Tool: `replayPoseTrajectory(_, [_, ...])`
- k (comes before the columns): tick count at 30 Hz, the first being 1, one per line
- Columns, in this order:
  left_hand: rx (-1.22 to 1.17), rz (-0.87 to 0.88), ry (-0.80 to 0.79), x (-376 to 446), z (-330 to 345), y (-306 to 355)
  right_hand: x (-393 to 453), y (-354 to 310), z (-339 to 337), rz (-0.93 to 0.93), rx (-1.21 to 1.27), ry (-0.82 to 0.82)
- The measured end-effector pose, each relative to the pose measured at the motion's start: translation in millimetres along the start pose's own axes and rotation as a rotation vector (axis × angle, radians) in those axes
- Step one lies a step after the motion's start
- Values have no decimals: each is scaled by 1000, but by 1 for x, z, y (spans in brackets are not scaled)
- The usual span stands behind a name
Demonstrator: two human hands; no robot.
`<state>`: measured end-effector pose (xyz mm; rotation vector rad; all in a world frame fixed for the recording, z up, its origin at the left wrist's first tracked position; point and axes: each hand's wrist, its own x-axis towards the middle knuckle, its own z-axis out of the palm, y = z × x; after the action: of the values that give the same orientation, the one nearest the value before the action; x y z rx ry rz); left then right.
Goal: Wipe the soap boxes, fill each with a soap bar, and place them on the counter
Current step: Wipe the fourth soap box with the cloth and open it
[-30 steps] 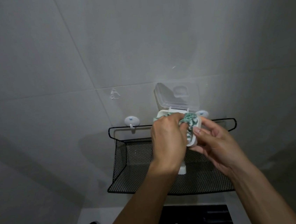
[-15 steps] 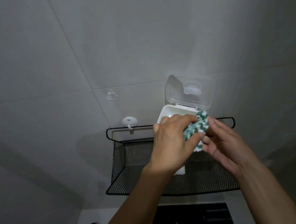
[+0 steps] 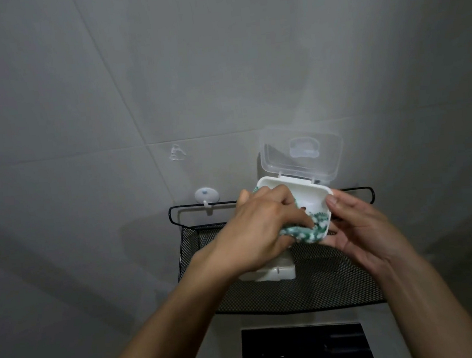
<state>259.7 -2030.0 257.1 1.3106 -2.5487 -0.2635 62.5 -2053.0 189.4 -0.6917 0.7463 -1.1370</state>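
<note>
While its clear hinged lid [image 3: 302, 154] is standing open toward the tiled wall [image 3: 217, 64], a white soap box [image 3: 306, 197] is being held in the air above a black mesh wall shelf [image 3: 321, 283], just in front of the shelf's top rail. The right hand [image 3: 359, 227] is cradling the box from its right side, thumb lying on the rim and fingers curled underneath, its grip closed around the box. The left hand [image 3: 257, 229] is reaching across from the left, its grip clenched around a green-and-white patterned cloth [image 3: 313, 229], which is being pressed into the box's near right corner. Part of the cloth is bunching out over the box's front edge, and a small piece is peeking out behind the left knuckles. Below the hands, a second white box [image 3: 276, 273] is resting on the mesh floor of the shelf, mostly hidden by the left wrist. A round white adhesive hook [image 3: 207, 196] is holding the shelf's rail at the left. Beneath the shelf, a dark rectangular panel [image 3: 305, 349] is showing, too dim to identify.
</note>
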Motion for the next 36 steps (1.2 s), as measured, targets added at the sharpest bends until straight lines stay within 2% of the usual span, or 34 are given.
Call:
replayPoseTrajectory(3, [160,57,25,-1,-5,-7,0,2,0,13,1,14])
replayPoseTrajectory(6, [279,29,99,-4,-7,-20,0,2,-3,21,-7,57])
replayPoseTrajectory(10, [198,-24,132,-4,-4,-22,2,1,-1,15,5,64])
replayPoseTrajectory(15, [5,-8,198,7,0,0,8,-1,13,-22,8,35])
replayPoseTrajectory(19, [-28,13,229,9,6,10,9,-5,15,-62,-27,33])
replayPoseTrajectory(26, [127,134,162,0,6,-8,6,-6,8,-36,-32,68])
replayPoseTrajectory(33, [270,107,87,-9,-10,-37,2,-3,5,3,-74,75])
replayPoseTrajectory(36, [329,122,156,-8,-18,-35,3,0,9,18,-83,75])
